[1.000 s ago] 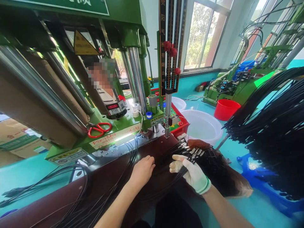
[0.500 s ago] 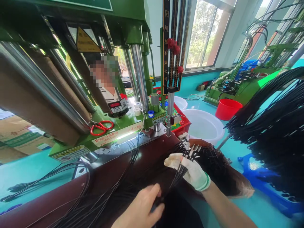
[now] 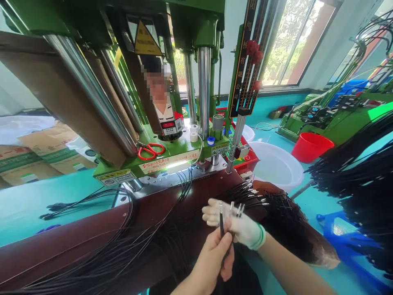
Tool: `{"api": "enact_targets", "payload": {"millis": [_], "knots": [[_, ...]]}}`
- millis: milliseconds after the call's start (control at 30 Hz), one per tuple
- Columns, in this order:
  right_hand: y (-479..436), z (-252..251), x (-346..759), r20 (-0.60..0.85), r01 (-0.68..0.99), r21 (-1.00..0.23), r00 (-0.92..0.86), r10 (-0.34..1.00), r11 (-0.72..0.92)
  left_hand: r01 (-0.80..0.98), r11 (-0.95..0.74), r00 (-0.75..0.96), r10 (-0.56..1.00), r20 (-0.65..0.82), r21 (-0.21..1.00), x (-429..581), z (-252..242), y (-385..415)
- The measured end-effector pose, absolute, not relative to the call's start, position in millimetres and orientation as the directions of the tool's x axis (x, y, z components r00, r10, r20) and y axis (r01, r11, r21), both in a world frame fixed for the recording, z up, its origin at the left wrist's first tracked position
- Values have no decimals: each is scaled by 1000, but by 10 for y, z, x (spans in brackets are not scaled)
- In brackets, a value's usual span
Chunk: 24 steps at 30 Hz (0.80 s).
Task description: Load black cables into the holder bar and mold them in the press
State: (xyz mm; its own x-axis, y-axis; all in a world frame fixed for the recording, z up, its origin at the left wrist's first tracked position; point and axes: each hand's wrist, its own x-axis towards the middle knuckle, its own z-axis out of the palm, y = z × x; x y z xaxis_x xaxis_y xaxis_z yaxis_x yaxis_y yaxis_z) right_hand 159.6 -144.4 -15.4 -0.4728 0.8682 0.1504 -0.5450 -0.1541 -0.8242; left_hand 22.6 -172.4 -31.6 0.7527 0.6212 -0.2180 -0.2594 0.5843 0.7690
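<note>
My left hand (image 3: 209, 256), bare, pinches a black cable (image 3: 221, 223) between thumb and fingers, its silver metal end pointing up. Right beside it is my right hand (image 3: 250, 232) in a white glove with a green cuff, palm turned up and fingertips stretched left. Several cable ends with metal tips (image 3: 232, 207) stick up from the gloved hand, held at its thumb; their lower lengths are hidden behind my left hand. On the dark red table (image 3: 153, 207) beyond, more cables with metal tips (image 3: 253, 191) lie in a row.
A green press machine (image 3: 123, 166) stands behind the table, with red-handled scissors (image 3: 151, 151) on it. Black cables (image 3: 101, 254) spread across the table's left. Further right are a white tub (image 3: 276, 164), a red bucket (image 3: 312, 147) and a hanging cable bundle (image 3: 362, 176).
My left hand has moved up and right to the gloved hand and now pinches one upright cable. My gloved hand has shifted slightly left and down. The view has turned left.
</note>
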Motion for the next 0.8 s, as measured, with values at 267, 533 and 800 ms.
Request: {"api": "enact_targets", "payload": {"millis": [267,533,800], "knots": [[-1064,452,1870,58,19,-995,-698,713,99,-168,588,732,612,-299,791,354,-318,-1613],[-1094,351,1769,17,437,-768,-718,696,469,-305,742,731,584,-352,597,485,-235,-1517],[-606,147,1711,40,516,-786,-506,862,340,-328,429,415,866,-280,842,366,-373,-1329]]}}
